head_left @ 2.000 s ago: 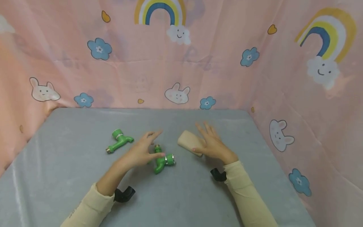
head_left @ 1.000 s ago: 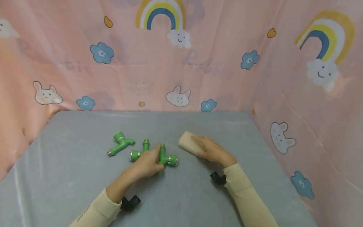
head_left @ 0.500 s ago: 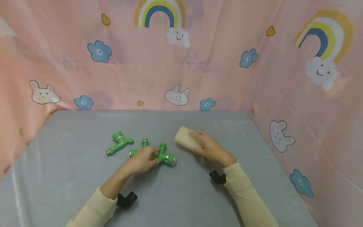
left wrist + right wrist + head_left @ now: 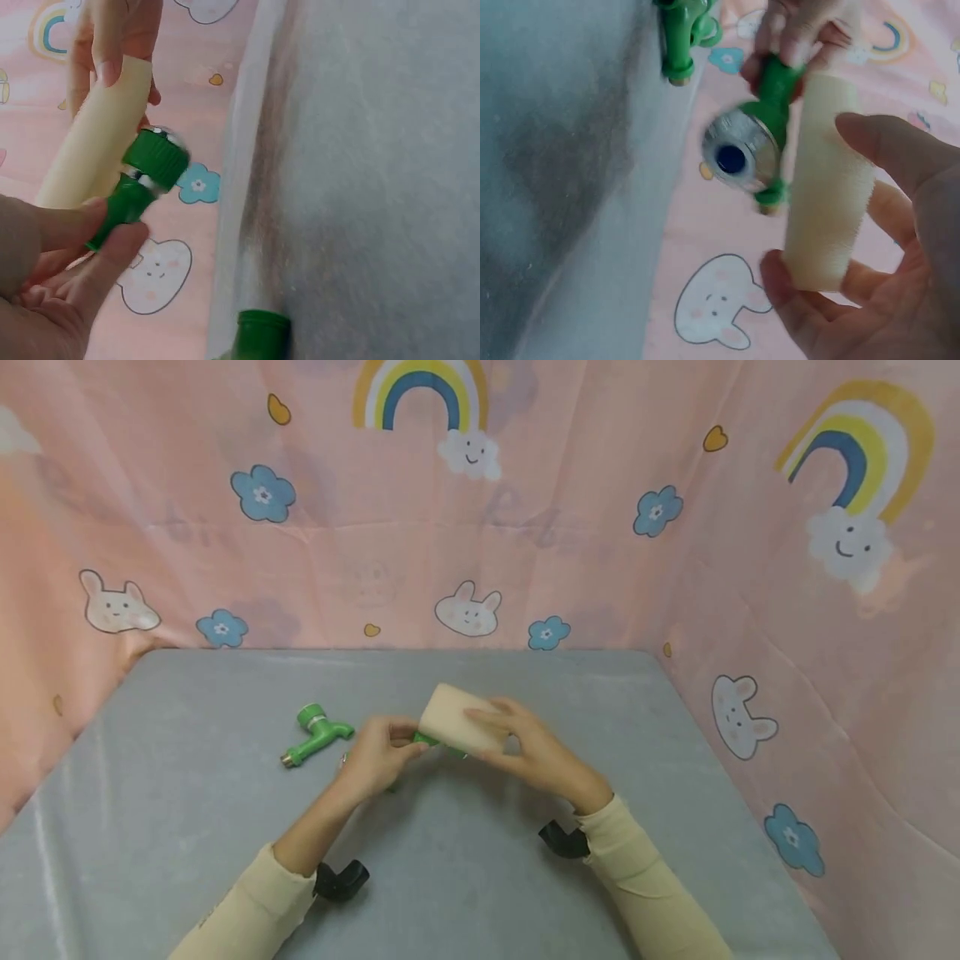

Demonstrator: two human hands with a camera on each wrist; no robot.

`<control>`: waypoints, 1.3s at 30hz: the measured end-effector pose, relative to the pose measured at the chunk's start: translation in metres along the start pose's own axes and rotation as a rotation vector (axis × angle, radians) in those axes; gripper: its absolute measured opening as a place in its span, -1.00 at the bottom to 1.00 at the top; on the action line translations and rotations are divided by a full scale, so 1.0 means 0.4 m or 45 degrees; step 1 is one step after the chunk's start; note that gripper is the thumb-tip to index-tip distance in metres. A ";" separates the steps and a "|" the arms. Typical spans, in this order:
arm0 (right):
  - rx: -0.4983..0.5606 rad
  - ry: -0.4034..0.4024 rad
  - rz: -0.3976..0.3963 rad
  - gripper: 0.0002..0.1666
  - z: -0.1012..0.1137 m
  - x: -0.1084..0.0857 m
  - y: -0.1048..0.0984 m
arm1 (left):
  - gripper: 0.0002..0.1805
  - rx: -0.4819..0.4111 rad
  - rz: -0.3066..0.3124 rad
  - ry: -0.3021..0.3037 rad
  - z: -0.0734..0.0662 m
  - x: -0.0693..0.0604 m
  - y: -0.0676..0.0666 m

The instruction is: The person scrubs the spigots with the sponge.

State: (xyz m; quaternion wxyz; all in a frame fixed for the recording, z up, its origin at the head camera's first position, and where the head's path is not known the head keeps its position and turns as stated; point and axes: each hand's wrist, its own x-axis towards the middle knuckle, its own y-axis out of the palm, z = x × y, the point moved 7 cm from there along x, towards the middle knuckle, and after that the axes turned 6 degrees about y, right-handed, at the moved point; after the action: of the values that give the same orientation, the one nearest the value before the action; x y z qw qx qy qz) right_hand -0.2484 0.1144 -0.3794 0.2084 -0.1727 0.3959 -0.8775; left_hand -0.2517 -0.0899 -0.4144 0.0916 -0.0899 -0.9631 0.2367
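My left hand (image 4: 378,756) pinches a green tap (image 4: 155,160) between thumb and fingers, raised off the table. The tap has a ribbed green knob with a silvery end, and in the head view it is mostly hidden behind a cream sponge (image 4: 452,718). That sponge, a smooth rounded block, is held by my right hand (image 4: 543,752) with thumb and fingers on its sides. Sponge and tap are close together; whether they touch I cannot tell. Another green tap (image 4: 318,735) lies to the left of my left hand. A third, mostly covered by that hand, shows in the right wrist view (image 4: 679,37).
A grey covered table (image 4: 480,893) carries everything. Pink curtain (image 4: 585,552) with rainbows, rabbits and flowers hangs behind and along the sides. A black curved piece (image 4: 341,881) sticks out at the left sleeve, and another black piece (image 4: 562,841) at the right one.
My left hand has taken hold of the right-hand tap and lifted it. My right hand has gripped the sponge, raised it and brought it left to the tap. The far-left tap stays put.
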 end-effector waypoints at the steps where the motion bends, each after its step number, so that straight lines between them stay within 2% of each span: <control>1: 0.001 -0.012 -0.016 -0.32 0.004 0.002 0.001 | -0.72 -0.038 -0.025 -0.006 -0.004 0.002 -0.004; 5: -0.029 -0.045 -0.107 -0.33 0.009 0.009 -0.002 | -0.78 -0.138 -0.087 -0.028 -0.011 0.006 -0.016; 9: -0.110 -0.039 -0.263 -0.33 -0.011 0.018 -0.024 | -0.78 -0.158 -0.088 -0.015 -0.017 0.008 -0.022; 13: -0.174 0.087 -0.422 -0.32 -0.055 0.020 -0.057 | -0.79 -0.125 -0.091 0.005 -0.022 0.010 -0.026; 16: -0.151 0.153 -0.479 -0.33 -0.072 0.015 -0.073 | -0.80 -0.084 -0.103 0.015 -0.028 0.010 -0.028; 20: -0.085 0.094 -0.550 -0.35 -0.045 0.007 -0.084 | -0.79 -0.031 -0.136 0.028 -0.042 0.008 -0.033; 24: -0.024 -0.017 -0.653 -0.40 -0.011 -0.001 -0.091 | -0.79 0.005 -0.172 0.047 -0.057 0.004 -0.034; 26: -0.026 -0.087 -0.654 -0.41 0.008 -0.002 -0.084 | -0.78 0.032 -0.183 0.080 -0.068 0.002 -0.031; 28: -0.085 -0.146 -0.619 -0.41 0.030 -0.001 -0.066 | -0.78 0.069 -0.195 0.125 -0.083 -0.001 -0.027; 32: -0.245 -0.170 -0.525 -0.35 0.046 0.009 -0.031 | -0.79 0.101 -0.209 0.192 -0.104 -0.007 -0.020; 35: -0.282 -0.090 -0.542 -0.32 0.022 0.013 -0.034 | -0.80 0.104 -0.207 0.206 -0.105 -0.011 -0.015; 39: -0.245 0.093 -0.588 -0.33 -0.035 0.011 -0.061 | -0.79 0.121 -0.171 0.208 -0.092 -0.013 0.000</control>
State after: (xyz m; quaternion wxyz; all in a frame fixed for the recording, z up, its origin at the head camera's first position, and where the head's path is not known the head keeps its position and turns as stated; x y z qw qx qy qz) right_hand -0.2643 0.1358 -0.3688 -0.0295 -0.2459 0.4351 -0.8657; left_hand -0.2388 -0.0748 -0.3830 0.1897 -0.0397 -0.9439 0.2673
